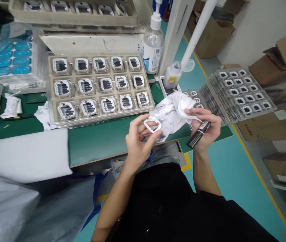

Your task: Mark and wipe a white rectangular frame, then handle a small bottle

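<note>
Near the table's front edge, my left hand [140,137] pinches a small white square frame with rounded corners [146,125] between thumb and fingers. My right hand [206,127] is closed around a black marker pen [195,138], which lies slantwise across the palm. Its fingertips also grip the edge of a white cloth [169,111] with dark smudges. The cloth spreads over the table corner between my hands, just behind the frame. Behind my left hand lies a beige tray [100,116] with rows of similar white square parts with dark centres.
A clear pump bottle [153,47] and a small open bottle [172,75] stand behind the cloth, beside a white post. Stacked clear trays of parts [241,90] are at the right. A white foam sheet [31,154] and packed blue items [14,55] lie left.
</note>
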The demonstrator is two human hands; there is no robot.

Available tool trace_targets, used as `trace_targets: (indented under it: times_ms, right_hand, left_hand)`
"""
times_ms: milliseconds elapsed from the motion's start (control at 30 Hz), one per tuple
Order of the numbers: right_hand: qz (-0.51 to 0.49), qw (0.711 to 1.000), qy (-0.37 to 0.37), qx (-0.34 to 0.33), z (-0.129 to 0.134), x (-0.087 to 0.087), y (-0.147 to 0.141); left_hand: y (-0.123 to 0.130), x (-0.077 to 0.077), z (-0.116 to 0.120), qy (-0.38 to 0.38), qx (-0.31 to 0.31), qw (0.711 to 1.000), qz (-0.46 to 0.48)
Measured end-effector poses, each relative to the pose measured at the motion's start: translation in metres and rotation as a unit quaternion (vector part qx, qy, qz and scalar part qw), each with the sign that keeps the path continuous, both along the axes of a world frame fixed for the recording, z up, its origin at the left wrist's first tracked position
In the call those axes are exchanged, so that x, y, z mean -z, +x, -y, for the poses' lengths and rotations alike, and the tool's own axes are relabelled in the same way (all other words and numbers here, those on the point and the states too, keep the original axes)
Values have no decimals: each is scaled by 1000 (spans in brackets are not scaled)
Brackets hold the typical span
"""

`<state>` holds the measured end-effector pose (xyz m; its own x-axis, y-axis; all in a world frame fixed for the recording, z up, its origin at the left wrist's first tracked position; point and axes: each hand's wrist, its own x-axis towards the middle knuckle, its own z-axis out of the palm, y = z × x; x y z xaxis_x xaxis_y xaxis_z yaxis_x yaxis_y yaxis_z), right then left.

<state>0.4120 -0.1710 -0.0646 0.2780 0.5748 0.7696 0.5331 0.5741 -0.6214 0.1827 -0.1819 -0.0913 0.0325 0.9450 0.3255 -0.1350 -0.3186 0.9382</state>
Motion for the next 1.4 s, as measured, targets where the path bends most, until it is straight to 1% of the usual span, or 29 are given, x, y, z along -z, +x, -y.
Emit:
trace_targets:
  times_ms: [100, 200, 367, 467, 533, 600, 700, 800, 867, 1000, 1067, 1133, 1267, 1400]
  right_hand:
    - [29, 1000, -8, -2, 6, 11, -1]
    - [82, 997, -10, 15, 9, 20, 2]
    - [193, 981, -6, 20, 15, 30, 8]
    - [226, 973, -28, 23, 18, 32, 7]
    - [220, 974, -45, 30, 19, 33, 4]
    - [205, 977, -44, 36, 19, 32, 1]
    - [187, 982, -8, 36, 19, 31, -3]
    - [165, 985, 34, 38, 21, 31, -6]
    - [157, 985, 61, 37, 24, 30, -7]
    - [166, 981, 102, 18, 29, 27, -8]
    - [170, 980, 107, 10, 31, 25, -7]
    - [170, 980, 101, 5, 33, 23, -7]
    - [162, 983, 89, 20, 32, 25, -13]
    - [152, 985, 77, 37, 29, 28, -22]
  left_hand:
    - [9, -9, -3, -18, 33, 999, 0]
    - [18, -12, -9, -28, 57, 998, 8]
    - [22, -7, -15, -44, 57, 997, 15]
    - [21, -4, -15, -42, 48, 998, 21]
    - [20, -3, -15, -41, 43, 998, 17]
    - [19, -2, -14, -41, 35, 999, 9]
    - [19, -4, -11, -34, 36, 999, 13]
    - [21, -8, -10, -18, 73, 997, 31]
    - [25, -10, -12, 12, 101, 994, 36]
    - [32, -11, -24, 115, 143, 982, 36]
    - [35, -10, -28, 139, 156, 977, 32]
    - [36, -10, -28, 142, 157, 977, 35]
    - [37, -7, -18, 138, 133, 980, 48]
    - [35, -1, -11, 143, 112, 982, 56]
